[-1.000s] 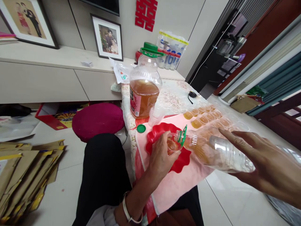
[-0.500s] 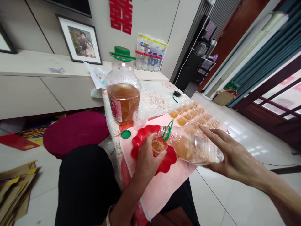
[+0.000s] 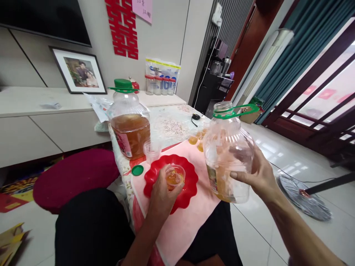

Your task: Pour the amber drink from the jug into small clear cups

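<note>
My left hand (image 3: pixel 163 194) is closed round a small clear plastic cup (image 3: pixel 175 176) with amber liquid in it, over a red scalloped plate (image 3: pixel 191 184). In my right hand (image 3: pixel 259 175) is a large clear plastic jug (image 3: pixel 229 155), upright and uncapped, with a green handle ring at its neck. It looks almost drained, though yellowish colour shows low down. A green cap (image 3: pixel 137 170) lies left of the plate, near a stack of clear cups (image 3: pixel 152 150). Behind them stands a second jug (image 3: pixel 131 131), capped and partly full of brown liquid. Filled cups (image 3: pixel 193 140) are partly hidden behind the held jug.
A pink cloth (image 3: pixel 180 236) covers the near part of the table. Farther back on the floral tablecloth (image 3: pixel 174 127) lies a small black object (image 3: pixel 195 116). Red-lidded jars (image 3: pixel 158 85) and a framed photo (image 3: pixel 79 70) stand on the cabinet. A maroon stool (image 3: pixel 74 177) is at left.
My right hand has turned the jug from lying tilted over the cup to upright, away to the right. The cup stays in my left hand over the plate. The view has shifted.
</note>
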A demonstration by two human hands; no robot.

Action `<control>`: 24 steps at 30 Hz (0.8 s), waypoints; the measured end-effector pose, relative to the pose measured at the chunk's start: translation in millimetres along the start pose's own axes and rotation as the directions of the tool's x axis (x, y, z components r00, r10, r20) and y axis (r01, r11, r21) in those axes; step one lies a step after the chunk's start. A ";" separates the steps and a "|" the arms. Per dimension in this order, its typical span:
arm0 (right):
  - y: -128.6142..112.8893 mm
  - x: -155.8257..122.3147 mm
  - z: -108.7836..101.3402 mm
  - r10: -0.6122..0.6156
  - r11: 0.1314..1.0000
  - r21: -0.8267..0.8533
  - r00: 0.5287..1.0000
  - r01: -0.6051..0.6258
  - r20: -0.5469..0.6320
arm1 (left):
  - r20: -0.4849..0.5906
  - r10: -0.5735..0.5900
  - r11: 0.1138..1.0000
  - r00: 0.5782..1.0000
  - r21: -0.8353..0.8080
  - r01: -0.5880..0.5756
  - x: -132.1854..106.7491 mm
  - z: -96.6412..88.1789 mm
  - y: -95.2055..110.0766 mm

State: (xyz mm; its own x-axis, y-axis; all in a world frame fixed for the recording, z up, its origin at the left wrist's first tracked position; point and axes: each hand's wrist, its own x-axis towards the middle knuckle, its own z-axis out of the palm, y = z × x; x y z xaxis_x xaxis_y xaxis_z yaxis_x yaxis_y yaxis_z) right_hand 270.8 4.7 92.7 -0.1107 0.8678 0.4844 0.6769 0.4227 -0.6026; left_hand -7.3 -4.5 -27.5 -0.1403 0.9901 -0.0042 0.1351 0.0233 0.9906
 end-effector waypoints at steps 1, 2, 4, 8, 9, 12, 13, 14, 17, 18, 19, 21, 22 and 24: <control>2.3 -1.6 3.6 0.017 0.998 0.054 0.999 -0.015 -0.038 | -0.003 0.000 1.000 1.000 -0.016 0.000 0.1 -0.1 -0.2; 4.6 -3.8 7.4 0.034 0.994 0.103 0.997 -0.027 -0.075 | -0.008 -0.002 1.000 1.000 -0.031 0.002 0.2 -0.3 -0.2; 9.1 -9.8 15.5 0.057 0.983 0.182 0.990 -0.033 -0.133 | -0.010 -0.005 0.999 1.000 -0.050 0.004 0.1 -1.0 0.4; 21.2 -26.3 31.8 0.099 0.953 0.302 0.973 -0.033 -0.207 | 0.012 0.002 0.998 1.000 -0.066 -0.001 -1.2 -3.7 3.6; 24.7 -30.5 35.6 0.113 0.946 0.321 0.969 -0.037 -0.221 | 0.021 -0.001 0.998 1.000 -0.067 0.003 -1.5 -4.7 4.8; 35.2 -41.5 45.3 0.156 0.930 0.362 0.955 -0.056 -0.254 | 0.053 -0.025 0.997 0.998 -0.078 0.029 -2.4 -7.8 8.5; 38.3 -44.5 47.7 0.168 0.925 0.374 0.952 -0.063 -0.256 | 0.065 -0.036 0.995 0.997 -0.087 0.041 -2.4 -8.8 9.8; 41.2 -47.0 49.6 0.178 0.919 0.388 0.951 -0.069 -0.254 | 0.078 -0.048 0.994 0.996 -0.098 0.055 -2.2 -9.6 11.1; 49.1 -53.0 52.4 0.203 0.900 0.427 0.950 -0.086 -0.238 | 0.108 -0.077 0.987 0.991 -0.133 0.091 0.5 -12.3 15.8; 51.6 -54.5 52.7 0.212 0.895 0.436 0.948 -0.092 -0.235 | 0.115 -0.082 0.985 0.990 -0.145 0.098 2.3 -13.5 17.9; 54.1 -55.7 52.9 0.221 0.892 0.442 0.947 -0.099 -0.234 | 0.123 -0.086 0.981 0.989 -0.161 0.105 4.6 -15.2 20.4; 58.6 -57.5 53.2 0.237 0.890 0.442 0.943 -0.113 -0.235 | 0.147 -0.091 0.974 0.985 -0.195 0.119 10.6 -19.5 27.3; 60.5 -58.2 53.5 0.241 0.891 0.437 0.942 -0.120 -0.234 | 0.161 -0.093 0.970 0.983 -0.208 0.126 14.0 -22.1 31.7; 63.6 -59.6 54.7 0.238 0.899 0.420 0.942 -0.121 -0.239 | 0.187 -0.093 0.962 0.978 -0.235 0.136 21.8 -27.2 42.3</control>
State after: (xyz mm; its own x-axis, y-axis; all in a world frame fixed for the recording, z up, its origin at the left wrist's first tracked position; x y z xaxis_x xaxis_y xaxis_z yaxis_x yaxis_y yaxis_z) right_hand 280.6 -5.8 -9.2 0.2303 0.8553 0.4642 0.3166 0.3852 -0.8668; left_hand -31.3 14.3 18.0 0.0334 0.9920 -0.1220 -0.1192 0.1251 0.9850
